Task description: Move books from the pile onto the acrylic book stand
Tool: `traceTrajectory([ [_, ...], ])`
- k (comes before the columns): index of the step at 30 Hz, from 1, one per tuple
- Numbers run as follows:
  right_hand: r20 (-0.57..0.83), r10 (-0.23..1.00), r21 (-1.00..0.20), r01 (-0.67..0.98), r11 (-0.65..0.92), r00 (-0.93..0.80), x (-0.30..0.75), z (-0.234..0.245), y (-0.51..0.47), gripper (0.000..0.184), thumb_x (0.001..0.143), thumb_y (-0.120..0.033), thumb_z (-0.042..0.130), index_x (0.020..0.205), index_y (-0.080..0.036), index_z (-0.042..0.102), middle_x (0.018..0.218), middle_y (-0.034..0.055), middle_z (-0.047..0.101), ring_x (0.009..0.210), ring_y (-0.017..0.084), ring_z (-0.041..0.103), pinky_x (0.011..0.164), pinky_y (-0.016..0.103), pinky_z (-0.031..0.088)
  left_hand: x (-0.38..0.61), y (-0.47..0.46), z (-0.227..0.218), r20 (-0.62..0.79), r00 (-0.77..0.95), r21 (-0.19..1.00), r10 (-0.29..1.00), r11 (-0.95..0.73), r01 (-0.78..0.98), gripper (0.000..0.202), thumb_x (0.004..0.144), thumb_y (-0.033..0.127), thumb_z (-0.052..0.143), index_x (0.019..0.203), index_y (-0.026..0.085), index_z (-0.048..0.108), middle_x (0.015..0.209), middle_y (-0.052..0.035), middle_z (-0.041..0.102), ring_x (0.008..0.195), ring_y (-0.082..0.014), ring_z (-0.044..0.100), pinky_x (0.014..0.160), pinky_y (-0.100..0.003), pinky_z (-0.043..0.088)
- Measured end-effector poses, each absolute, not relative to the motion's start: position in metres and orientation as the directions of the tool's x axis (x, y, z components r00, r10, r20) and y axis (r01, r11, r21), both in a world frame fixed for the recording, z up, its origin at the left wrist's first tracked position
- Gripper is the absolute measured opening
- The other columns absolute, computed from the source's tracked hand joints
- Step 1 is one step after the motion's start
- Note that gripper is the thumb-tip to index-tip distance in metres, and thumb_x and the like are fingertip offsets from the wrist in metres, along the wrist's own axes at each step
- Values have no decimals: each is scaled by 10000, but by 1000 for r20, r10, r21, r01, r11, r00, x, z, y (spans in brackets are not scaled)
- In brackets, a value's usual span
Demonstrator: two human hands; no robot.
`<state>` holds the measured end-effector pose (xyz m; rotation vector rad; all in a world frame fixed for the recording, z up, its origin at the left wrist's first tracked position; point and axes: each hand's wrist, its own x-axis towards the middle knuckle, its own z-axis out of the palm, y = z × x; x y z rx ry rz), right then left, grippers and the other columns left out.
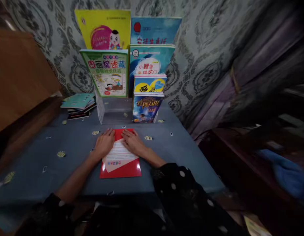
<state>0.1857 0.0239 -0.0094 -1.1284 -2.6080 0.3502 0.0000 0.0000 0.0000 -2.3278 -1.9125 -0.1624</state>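
A red book point(127, 172) with a pale slanted text panel lies flat on the table in front of me, its printed title upside down from here. My left hand point(105, 142) rests on its upper left edge, fingers pointing away from me and lying flat. Across its upper right part lies my right hand point(132, 141), the fingers stretched over the cover. Just beyond both hands stands a clear tiered rack point(115, 117). It bears a green picture book point(109, 73), a yellow book point(103, 26), a dark blue book point(145, 108) and several others.
A pile of thin books point(79, 101) lies left of the rack. The table has a blue-grey patterned cloth point(174, 154). At far left stands a large brown panel point(21, 78). A curtain point(223, 95) hangs at the right, with a blue cloth point(284, 170) below.
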Motion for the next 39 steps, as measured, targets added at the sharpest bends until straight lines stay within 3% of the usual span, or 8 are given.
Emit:
traceTrajectory([
  [10, 137, 857, -317, 798, 513, -496, 210, -11, 30, 504, 1024, -337, 418, 1467, -101, 463, 1564, 201, 417, 1477, 295, 361, 1200, 580, 230, -2, -1, -4, 205, 191, 13, 960, -198, 980, 424, 1001, 192, 374, 1372, 162, 578, 1462, -135, 559, 1392, -284, 492, 1112, -460, 434],
  [21, 153, 836, -356, 760, 544, -527, 235, -23, 7, 510, 998, -321, 455, 1477, -147, 459, 1553, 176, 446, 1454, 280, 402, 1210, 580, 243, -7, 3, -8, 205, 252, 18, 946, -261, 965, 428, 1006, 217, 358, 1356, 112, 581, 1468, -174, 542, 1381, -325, 498, 1124, -565, 388],
  [30, 191, 808, -385, 714, 585, -558, 239, -18, -14, 477, 991, -269, 466, 1447, -132, 494, 1519, 186, 489, 1456, 258, 403, 1211, 536, 273, 21, 23, -12, 183, 530, 113, 828, -553, 826, 450, 1028, 298, 354, 1420, 162, 527, 1502, -111, 523, 1422, -238, 456, 1178, -454, 354],
  [39, 168, 788, -403, 688, 603, -592, 247, -15, -52, 502, 988, -310, 531, 1454, -128, 490, 1538, 194, 460, 1475, 275, 371, 1220, 551, 259, 51, 48, -11, 156, 592, 102, 791, -609, 787, 442, 1024, 259, 342, 1421, 200, 529, 1508, -86, 520, 1435, -224, 438, 1185, -459, 338],
])
